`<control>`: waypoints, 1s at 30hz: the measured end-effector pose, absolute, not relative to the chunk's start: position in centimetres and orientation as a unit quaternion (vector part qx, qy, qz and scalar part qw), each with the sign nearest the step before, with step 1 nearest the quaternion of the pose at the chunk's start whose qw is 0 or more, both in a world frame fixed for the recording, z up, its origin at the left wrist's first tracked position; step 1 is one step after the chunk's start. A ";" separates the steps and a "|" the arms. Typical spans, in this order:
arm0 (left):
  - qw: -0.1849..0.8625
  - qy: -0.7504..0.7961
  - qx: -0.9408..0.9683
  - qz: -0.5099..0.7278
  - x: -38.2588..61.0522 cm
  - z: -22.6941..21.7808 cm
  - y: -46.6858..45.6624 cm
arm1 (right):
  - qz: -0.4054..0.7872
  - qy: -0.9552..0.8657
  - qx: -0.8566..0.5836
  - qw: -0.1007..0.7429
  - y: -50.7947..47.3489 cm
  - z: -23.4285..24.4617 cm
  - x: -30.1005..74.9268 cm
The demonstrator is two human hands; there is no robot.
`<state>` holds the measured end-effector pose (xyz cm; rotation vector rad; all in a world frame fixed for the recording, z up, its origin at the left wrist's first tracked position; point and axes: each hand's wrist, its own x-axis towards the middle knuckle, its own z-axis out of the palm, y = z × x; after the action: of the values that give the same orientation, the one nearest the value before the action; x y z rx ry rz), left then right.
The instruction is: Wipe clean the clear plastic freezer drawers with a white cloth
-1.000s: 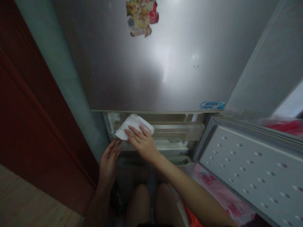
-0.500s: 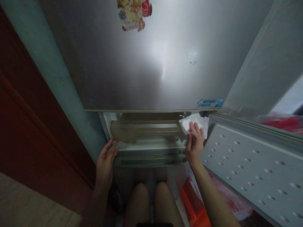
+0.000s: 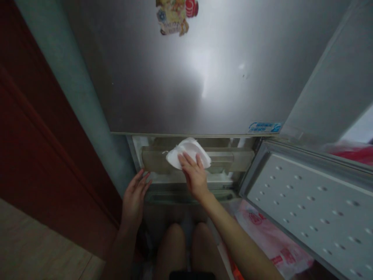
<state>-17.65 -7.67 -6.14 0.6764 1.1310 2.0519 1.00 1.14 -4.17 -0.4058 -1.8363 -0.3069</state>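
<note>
My right hand [image 3: 196, 175] presses a white cloth [image 3: 190, 149] against the front of a translucent drawer [image 3: 241, 160] in the open lower compartment of a fridge. The cloth is bunched, with a loose thread at its left, and covers the middle of the drawer front. My left hand [image 3: 135, 194] holds nothing. Its fingers are apart, with the tips by the lower left corner of the drawer; whether they touch it I cannot tell. Below the drawer runs a second, greenish drawer edge [image 3: 175, 197].
The closed upper fridge door [image 3: 163, 93] hangs above, with a magnet [image 3: 173, 21] on it. At the right the lower door [image 3: 309, 206] stands wide open. Under it lies a pink-and-white plastic bag [image 3: 271, 237]. A red-brown wooden panel [image 3: 58, 155] stands close at the left.
My right hand has moved the cloth leftward along the drawer front, from its right end to the middle. My left hand stays by the left corner. The view has shifted slightly.
</note>
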 end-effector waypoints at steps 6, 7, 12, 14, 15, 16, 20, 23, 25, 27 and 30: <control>0.377 0.415 0.265 0.785 -18.1 -6.2 -7.6 | -0.186 -0.819 -0.110 0.532 1.5 -1.6 -4.1; 0.381 0.411 0.264 0.785 -18.2 -6.3 -7.6 | -0.193 -0.828 -0.106 0.516 1.5 -1.2 -4.6; 0.394 0.399 0.267 0.784 -18.2 -6.8 -7.4 | -0.240 -0.858 -0.084 0.446 1.1 0.1 -6.0; 0.393 0.400 0.267 0.784 -18.2 -6.9 -7.3 | -0.259 -0.861 -0.077 0.430 1.0 0.2 -5.9; 0.393 0.401 0.267 0.783 -18.3 -6.8 -7.4 | -0.266 -0.862 -0.075 0.424 1.0 0.3 -5.6; 0.393 0.403 0.268 0.782 -18.3 -6.8 -7.4 | -0.270 -0.864 -0.074 0.419 0.9 0.3 -5.3; 0.393 0.412 0.271 0.776 -18.3 -6.5 -7.5 | -0.267 -0.873 -0.085 0.400 0.9 0.1 -2.7; 0.387 0.420 0.271 0.775 -18.3 -6.5 -7.5 | -0.258 -0.875 -0.111 0.395 0.9 -0.2 0.5; 0.382 0.422 0.274 0.775 -18.4 -6.5 -7.5 | -0.250 -0.870 -0.137 0.403 0.9 -0.5 3.2; 0.379 0.421 0.279 0.775 -18.5 -6.7 -7.5 | -0.243 -0.860 -0.171 0.416 0.9 -1.1 6.3; 0.376 0.421 0.282 0.776 -18.5 -6.8 -7.5 | -0.249 -0.832 -0.234 0.438 1.1 -2.2 11.1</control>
<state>-18.50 -7.55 -6.82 0.7206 1.0766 1.9847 11.06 1.08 -2.18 -0.5807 -2.0669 -0.6184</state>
